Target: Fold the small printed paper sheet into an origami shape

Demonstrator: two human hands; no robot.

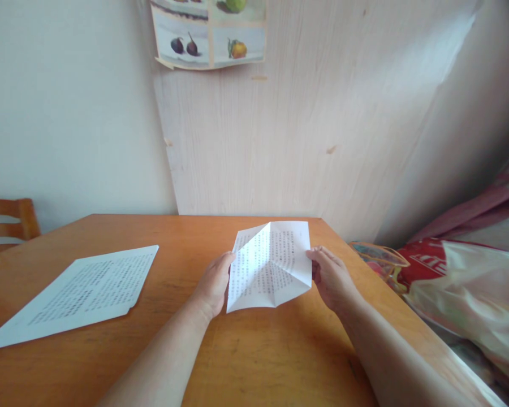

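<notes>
A creased sheet of printed paper (pixel 271 265) is held up over the wooden table, with fold lines crossing near its middle. My left hand (pixel 215 282) pinches its left edge, thumb on the near face. At the right edge, my right hand (pixel 331 277) grips the sheet between thumb and fingers. The fingers behind the paper are partly hidden. Flat on the table to the left lies a stack of printed sheets (pixel 89 291), apart from both hands.
The wooden table (pixel 254 362) reaches back to a pale wall panel (pixel 280 141) with a fruit poster (pixel 210 34). A wooden chair (pixel 8 220) stands at far left. Plastic bags (pixel 483 294) and a wire basket (pixel 379 257) are beyond the right edge.
</notes>
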